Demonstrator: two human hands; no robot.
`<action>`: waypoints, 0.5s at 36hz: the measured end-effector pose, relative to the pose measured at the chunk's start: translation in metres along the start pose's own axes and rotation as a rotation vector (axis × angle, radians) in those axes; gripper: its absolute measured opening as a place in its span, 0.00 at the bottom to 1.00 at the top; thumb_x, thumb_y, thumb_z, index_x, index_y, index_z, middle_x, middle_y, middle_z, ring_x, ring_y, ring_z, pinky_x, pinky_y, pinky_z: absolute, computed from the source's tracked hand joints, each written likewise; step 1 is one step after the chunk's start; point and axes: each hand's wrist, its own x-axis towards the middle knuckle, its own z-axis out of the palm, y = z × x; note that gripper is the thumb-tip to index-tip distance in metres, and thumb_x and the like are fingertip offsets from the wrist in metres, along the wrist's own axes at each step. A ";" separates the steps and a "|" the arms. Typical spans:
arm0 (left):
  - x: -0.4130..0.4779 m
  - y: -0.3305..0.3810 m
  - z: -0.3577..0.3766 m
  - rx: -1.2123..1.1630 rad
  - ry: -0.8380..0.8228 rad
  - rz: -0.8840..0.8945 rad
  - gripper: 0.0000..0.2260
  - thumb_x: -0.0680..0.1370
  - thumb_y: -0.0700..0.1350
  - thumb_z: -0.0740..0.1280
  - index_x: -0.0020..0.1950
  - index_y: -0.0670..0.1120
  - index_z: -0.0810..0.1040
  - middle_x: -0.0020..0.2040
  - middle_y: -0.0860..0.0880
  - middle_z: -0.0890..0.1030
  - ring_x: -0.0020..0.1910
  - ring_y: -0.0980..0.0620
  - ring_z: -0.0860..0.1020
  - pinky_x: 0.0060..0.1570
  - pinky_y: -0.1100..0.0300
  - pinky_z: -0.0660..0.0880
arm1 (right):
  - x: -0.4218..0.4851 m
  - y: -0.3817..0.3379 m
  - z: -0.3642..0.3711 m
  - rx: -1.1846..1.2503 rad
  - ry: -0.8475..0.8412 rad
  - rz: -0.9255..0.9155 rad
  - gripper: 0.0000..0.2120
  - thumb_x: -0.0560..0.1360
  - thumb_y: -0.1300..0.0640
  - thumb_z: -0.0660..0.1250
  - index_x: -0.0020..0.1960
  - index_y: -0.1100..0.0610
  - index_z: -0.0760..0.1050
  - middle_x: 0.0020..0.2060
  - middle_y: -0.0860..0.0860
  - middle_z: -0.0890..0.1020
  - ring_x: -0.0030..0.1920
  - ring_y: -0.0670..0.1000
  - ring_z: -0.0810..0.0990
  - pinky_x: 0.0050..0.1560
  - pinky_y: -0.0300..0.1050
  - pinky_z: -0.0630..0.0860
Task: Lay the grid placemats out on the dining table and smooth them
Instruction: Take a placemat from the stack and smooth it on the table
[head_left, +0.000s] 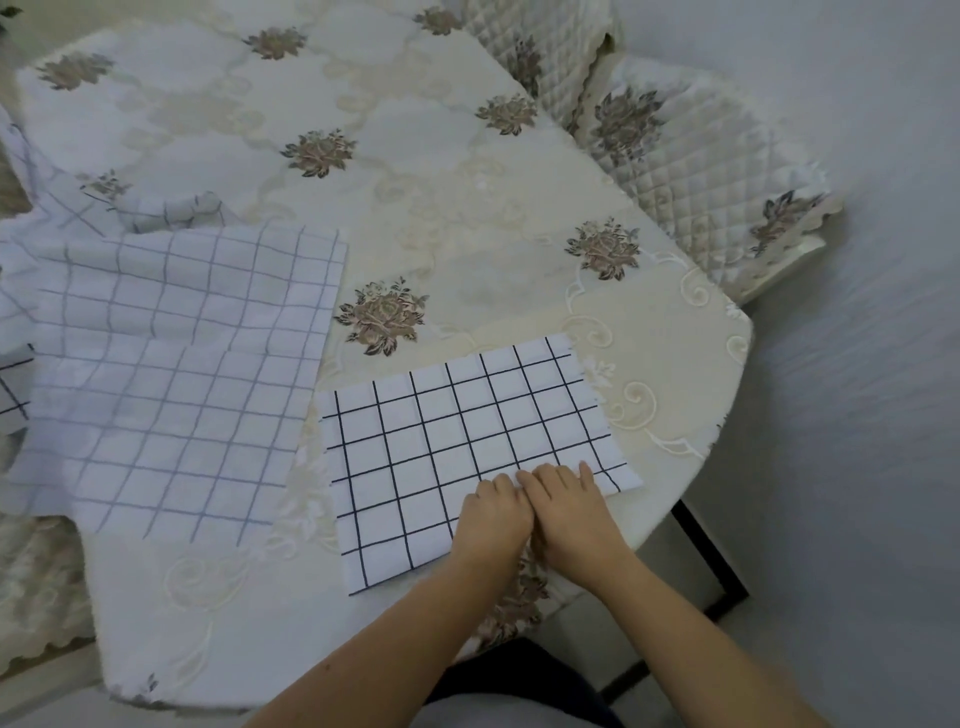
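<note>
The dark-lined placemat lay flat on the near right part of the worktop, close to its rounded edge and set at a slant to it. I had both hands on the mat's near right portion. The left hand and the right hand rested palm down side by side, touching each other. Their fingers were fairly straight and pressed onto the cloth, gripping nothing. I judged this to be the smoothing step for this one mat, which already looked spread out with no fold I could make out. The next move, as I read it, called for drawing the hands apart toward the corners. The pressure would need to be light and even, so the mat would not creep or bunch the flowered tablecloth beneath it. Further left, well apart from the hands, the pale-lined placemats lay overlapping in a loose heap, one rumpled behind them. A dark-lined corner showed at the frame's left edge. I took these as the mats not yet laid out. Beyond the far right side stood a chair with a quilted cover.
</note>
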 end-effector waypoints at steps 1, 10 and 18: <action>0.000 -0.002 -0.003 -0.029 0.038 0.000 0.24 0.49 0.43 0.82 0.41 0.38 0.80 0.35 0.42 0.77 0.31 0.47 0.76 0.25 0.60 0.70 | 0.001 0.000 -0.001 -0.017 -0.007 0.007 0.35 0.49 0.55 0.76 0.55 0.56 0.73 0.42 0.49 0.80 0.40 0.52 0.80 0.49 0.56 0.78; 0.011 -0.030 0.006 -0.371 0.071 -0.055 0.11 0.77 0.43 0.58 0.59 0.44 0.72 0.56 0.44 0.74 0.55 0.45 0.71 0.47 0.56 0.67 | 0.027 -0.009 -0.013 -0.082 0.035 0.080 0.19 0.45 0.63 0.78 0.34 0.54 0.76 0.31 0.49 0.76 0.30 0.51 0.78 0.51 0.60 0.77; 0.019 -0.052 -0.008 -0.600 0.049 -0.081 0.10 0.79 0.42 0.55 0.40 0.44 0.72 0.36 0.48 0.68 0.37 0.49 0.69 0.38 0.58 0.66 | 0.054 -0.003 -0.025 0.009 0.251 0.178 0.09 0.64 0.59 0.59 0.33 0.57 0.77 0.44 0.57 0.82 0.50 0.56 0.77 0.55 0.66 0.72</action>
